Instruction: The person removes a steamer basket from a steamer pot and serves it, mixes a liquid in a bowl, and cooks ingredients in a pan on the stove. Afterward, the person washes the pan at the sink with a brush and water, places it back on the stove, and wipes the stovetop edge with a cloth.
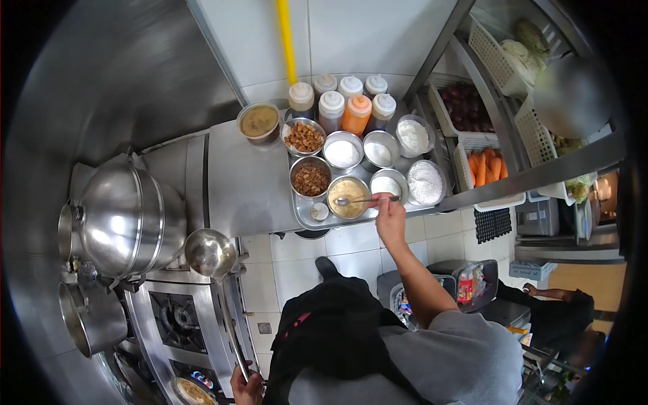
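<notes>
My right hand (390, 221) is closed on the handle of a metal spoon (361, 200). The spoon's tip rests in a round metal container of pale yellow granules (349, 188). Next to that container are one of white powder (389, 183) and one of brown crumbly bits (311, 178). Low on the left, my left hand (247, 386) grips the long handle of a steel ladle (210, 253), whose bowl is held up beside the stove. A small white cup (319, 211) sits at the front edge of the metal tray (300, 210).
Several squeeze bottles (356, 113) line the back of the counter, near a tub of brown paste (260, 122). A stove (179, 320) with a lit burner and a pan of food (194, 390) is at left. Vegetable baskets (482, 165) fill a shelf at right; another person (557, 317) is lower right.
</notes>
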Tool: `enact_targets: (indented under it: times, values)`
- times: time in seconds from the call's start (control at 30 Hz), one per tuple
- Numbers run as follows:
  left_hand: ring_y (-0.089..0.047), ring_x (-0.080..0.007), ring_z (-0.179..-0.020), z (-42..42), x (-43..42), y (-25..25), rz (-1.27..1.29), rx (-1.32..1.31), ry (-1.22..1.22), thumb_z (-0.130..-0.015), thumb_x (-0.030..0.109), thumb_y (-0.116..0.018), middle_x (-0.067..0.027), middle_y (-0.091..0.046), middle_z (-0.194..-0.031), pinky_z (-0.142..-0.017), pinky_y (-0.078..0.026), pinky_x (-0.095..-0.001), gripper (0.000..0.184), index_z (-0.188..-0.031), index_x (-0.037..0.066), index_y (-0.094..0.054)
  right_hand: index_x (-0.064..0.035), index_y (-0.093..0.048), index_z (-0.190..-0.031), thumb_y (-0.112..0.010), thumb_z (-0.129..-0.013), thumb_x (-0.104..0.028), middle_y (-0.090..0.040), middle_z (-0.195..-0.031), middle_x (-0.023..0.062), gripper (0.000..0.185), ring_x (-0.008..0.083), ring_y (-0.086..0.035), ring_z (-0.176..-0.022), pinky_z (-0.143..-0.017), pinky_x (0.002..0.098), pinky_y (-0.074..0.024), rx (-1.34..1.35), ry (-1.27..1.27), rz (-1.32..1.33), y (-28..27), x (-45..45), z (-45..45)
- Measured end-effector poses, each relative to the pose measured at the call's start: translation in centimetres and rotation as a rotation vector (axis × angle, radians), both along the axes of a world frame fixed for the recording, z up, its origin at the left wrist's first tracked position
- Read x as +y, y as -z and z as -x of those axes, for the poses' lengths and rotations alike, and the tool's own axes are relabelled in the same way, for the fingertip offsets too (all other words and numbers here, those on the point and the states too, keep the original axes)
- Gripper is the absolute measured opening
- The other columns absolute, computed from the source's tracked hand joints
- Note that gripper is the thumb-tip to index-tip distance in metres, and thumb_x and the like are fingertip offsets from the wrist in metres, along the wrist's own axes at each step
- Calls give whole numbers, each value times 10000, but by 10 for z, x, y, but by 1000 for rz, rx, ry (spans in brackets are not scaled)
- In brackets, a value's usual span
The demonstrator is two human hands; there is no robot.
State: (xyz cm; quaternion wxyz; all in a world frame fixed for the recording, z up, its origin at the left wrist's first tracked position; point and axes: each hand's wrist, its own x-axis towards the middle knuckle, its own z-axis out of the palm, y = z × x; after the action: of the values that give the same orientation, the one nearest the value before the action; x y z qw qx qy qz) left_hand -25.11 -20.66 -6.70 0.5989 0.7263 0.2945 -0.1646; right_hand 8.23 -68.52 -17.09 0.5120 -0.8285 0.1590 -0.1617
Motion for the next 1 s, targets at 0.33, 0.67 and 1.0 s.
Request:
enact_targets:
  times: [0.33,0.67,1.0]
  values:
    - [-524,-102,-609,37,-24,15,168,209,-156,-867,43,-634,-26,-597,-842,-526,-436,-254,439,-1300,54,-558,-76,-683,-1124,-491,-1050,-331,-741,-910,46,328,55,-489,-559,-494,246,-369,72,-104,-228,-48,1,17]
    - [-643,-210,-894,169,-42,55,73,157,-265,-915,144,-629,-129,-660,-939,-820,-510,-364,345,-1225,6,-562,-21,-607,-1169,-517,-1028,-259,-706,-893,100,291,30,-402,-459,-388,185,-271,235,-972,-548,-46,300,47]
    - [-658,-415,-1039,274,-73,88,-44,129,-428,-901,227,-624,-257,-675,-1106,-912,-499,-463,438,-1289,36,-556,-84,-674,-1111,-489,-1047,-260,-737,-886,80,263,25,-381,-447,-404,207,-283,481,-1534,-619,-15,647,277]
